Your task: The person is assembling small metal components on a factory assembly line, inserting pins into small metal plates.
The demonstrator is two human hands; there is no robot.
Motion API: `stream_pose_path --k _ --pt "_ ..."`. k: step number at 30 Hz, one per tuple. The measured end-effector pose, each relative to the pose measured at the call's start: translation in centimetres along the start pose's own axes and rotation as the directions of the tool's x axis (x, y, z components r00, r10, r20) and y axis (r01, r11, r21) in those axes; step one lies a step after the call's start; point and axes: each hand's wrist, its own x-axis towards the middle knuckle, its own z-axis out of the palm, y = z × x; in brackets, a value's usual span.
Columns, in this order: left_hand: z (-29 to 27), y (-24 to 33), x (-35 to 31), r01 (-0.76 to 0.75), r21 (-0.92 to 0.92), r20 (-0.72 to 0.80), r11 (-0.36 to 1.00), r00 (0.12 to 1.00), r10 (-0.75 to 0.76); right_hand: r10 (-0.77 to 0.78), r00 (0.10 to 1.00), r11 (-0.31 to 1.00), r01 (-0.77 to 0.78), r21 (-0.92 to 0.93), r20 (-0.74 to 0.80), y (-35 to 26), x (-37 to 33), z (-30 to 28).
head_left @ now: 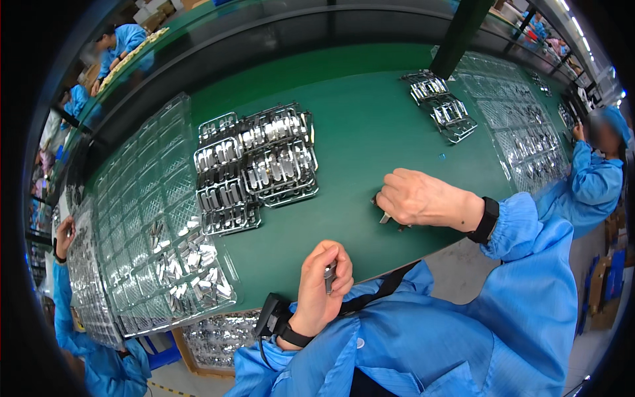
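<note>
My left hand (320,283) is closed above the table's front edge, its fingers curled round a small silver metal piece (329,278). Farther right, my right hand (415,200) is a closed fist just over the green tabletop. Small dark and shiny tips (385,217) poke out beneath its fingers; the rest of what it grips is hidden. Beyond my left hand, wire-framed racks (281,192) stand packed with rows of shiny, elongated metal parts. At the left, a clear plastic compartment tray (142,235) has loose silver pieces (198,268) in its nearer cells.
More filled racks (442,106) lie at the far right beside a dark green post (461,40). A second clear tray (512,112) lies beyond them. Co-workers in blue sit at both sides (592,172). Below the table edge is a box of metal parts (221,341).
</note>
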Motion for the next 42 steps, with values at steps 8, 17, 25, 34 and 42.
stream_pose_path --k 8,17,25,34,42 --pt "0.4 -0.4 0.0 -0.071 0.316 0.055 0.946 0.997 0.056 0.49 0.869 0.381 -0.288 0.878 0.073 -3.9 0.5 -2.0" --pt "0.1 -1.0 0.1 -0.086 0.274 0.064 0.958 0.995 0.071 0.682 0.726 0.139 -0.249 0.959 0.09 -8.0 1.5 -1.7" --pt "0.3 -0.9 -0.2 -0.064 0.211 0.084 0.975 0.995 0.047 0.65 0.674 -0.262 -0.234 0.936 0.351 -8.2 1.8 -1.2" --pt "0.1 -0.7 -0.2 -0.009 0.166 0.082 0.986 0.997 -0.004 0.702 0.639 -0.223 -0.221 0.949 0.314 -8.9 2.4 -1.5" --pt "0.1 -0.9 -0.1 -0.062 0.209 0.068 0.976 0.996 0.049 0.703 0.709 0.171 -0.241 0.955 0.053 -9.9 1.0 0.1"
